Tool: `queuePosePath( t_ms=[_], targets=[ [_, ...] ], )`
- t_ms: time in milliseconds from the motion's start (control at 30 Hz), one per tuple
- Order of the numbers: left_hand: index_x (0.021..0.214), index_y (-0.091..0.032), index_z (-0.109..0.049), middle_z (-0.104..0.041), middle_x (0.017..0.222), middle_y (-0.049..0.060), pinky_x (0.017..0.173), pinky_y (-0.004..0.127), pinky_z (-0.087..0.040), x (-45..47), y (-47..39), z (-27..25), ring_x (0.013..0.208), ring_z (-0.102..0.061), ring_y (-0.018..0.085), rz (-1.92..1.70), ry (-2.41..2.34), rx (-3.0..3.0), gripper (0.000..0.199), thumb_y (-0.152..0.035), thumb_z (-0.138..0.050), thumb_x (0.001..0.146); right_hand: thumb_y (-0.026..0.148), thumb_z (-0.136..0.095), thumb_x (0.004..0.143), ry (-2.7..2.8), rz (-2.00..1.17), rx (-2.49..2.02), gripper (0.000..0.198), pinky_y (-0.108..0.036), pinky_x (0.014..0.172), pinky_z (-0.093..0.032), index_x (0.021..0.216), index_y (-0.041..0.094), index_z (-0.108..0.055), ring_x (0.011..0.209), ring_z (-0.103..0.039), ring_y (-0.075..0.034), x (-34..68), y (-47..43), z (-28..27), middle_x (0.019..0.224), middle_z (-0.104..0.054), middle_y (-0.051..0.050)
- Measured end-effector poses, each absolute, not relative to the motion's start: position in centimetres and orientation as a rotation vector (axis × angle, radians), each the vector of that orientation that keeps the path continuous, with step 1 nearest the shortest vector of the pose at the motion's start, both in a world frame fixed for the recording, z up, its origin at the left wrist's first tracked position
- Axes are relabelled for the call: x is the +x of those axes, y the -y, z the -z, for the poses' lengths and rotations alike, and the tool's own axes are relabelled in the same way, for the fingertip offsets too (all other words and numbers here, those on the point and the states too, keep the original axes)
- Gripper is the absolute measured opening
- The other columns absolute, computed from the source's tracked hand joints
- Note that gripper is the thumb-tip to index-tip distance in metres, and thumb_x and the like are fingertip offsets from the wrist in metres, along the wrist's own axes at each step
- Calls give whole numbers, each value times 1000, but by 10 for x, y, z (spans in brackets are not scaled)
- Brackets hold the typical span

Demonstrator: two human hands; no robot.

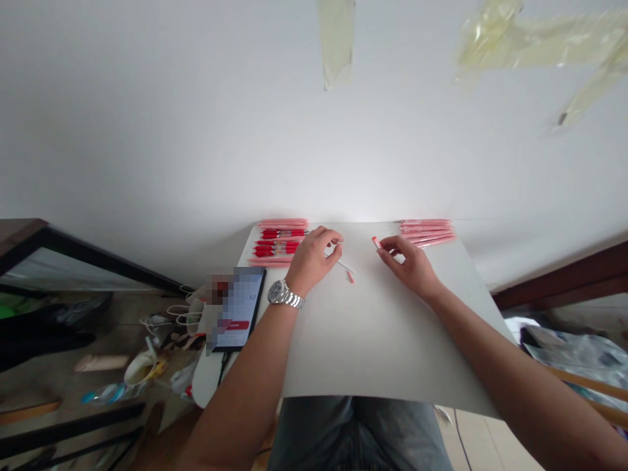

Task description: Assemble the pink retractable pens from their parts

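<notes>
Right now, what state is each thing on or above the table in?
Right hand: fingertips pinching a small piece.
Small orange-red piece: held above the table.
Left hand: fingers curled; grip unclear.
Thin white rod: slanted beside the left hand; whether held is unclear.
Small red tip: lying loose.
Red pens: lying in a group.
Pink sticks on the right: stacked flat.
Wristwatch: worn.
Touchscreen: lit.

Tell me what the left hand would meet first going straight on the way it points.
The left hand would probably meet the white wall beyond the table, though height and depth are hard to judge.
</notes>
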State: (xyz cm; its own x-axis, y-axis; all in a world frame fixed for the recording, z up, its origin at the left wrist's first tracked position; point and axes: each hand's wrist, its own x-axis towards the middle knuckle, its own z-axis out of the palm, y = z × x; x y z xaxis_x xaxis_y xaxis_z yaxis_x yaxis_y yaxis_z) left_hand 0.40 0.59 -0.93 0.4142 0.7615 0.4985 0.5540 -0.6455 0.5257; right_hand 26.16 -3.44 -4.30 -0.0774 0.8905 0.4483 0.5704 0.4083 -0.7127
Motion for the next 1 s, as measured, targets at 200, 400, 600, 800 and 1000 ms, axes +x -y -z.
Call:
queuePosePath(
  t_ms=[200, 400, 600, 800, 1000],
  targets=[
    [97, -22, -65, -65, 96, 2, 86, 34, -52, 2, 0, 8, 90, -63, 19, -776, -951, 2517, 9, -21, -69, 88, 45, -60, 98, 1748, -431, -1264, 21, -36, 75, -56, 103, 25, -63, 81, -68, -19, 263, 34, 41, 91, -71, -3],
    [102, -26, -69, -64, 104, 3, 91, 37, -52, 1, 7, 7, 99, -61, 21, -580, -905, 2541, 20, -19, -72, 83, 44, -60, 99, 1746, -414, -1260, 20, -37, 77, -57, 103, 24, -64, 81, -68, -19, 264, 34, 42, 91, -71, -4],
    [96, -26, -73, -61, 104, 4, 93, 38, -51, 4, 9, 7, 99, -60, 22, -521, -880, 2552, 17, -17, -71, 82, 46, -60, 98, 1750, -411, -1246, 22, -37, 76, -57, 102, 25, -64, 80, -68, -20, 263, 34, 40, 91, -71, -4],
    [94, -26, -74, -61, 103, 4, 94, 39, -50, 7, 9, 11, 97, -59, 22, -509, -854, 2584, 14, -18, -73, 83, 49, -58, 99, 1761, -407, -1253, 24, -37, 75, -57, 102, 25, -63, 80, -68, -20, 262, 34, 40, 91, -71, -4],
    [91, -26, -73, -62, 101, 4, 92, 38, -49, 12, 9, 15, 96, -58, 21, -512, -829, 2598, 9, -19, -71, 87, 51, -59, 98, 1746, -424, -1261, 26, -38, 77, -58, 103, 25, -64, 82, -70, -21, 263, 34, 40, 92, -73, -4]
  ],
)
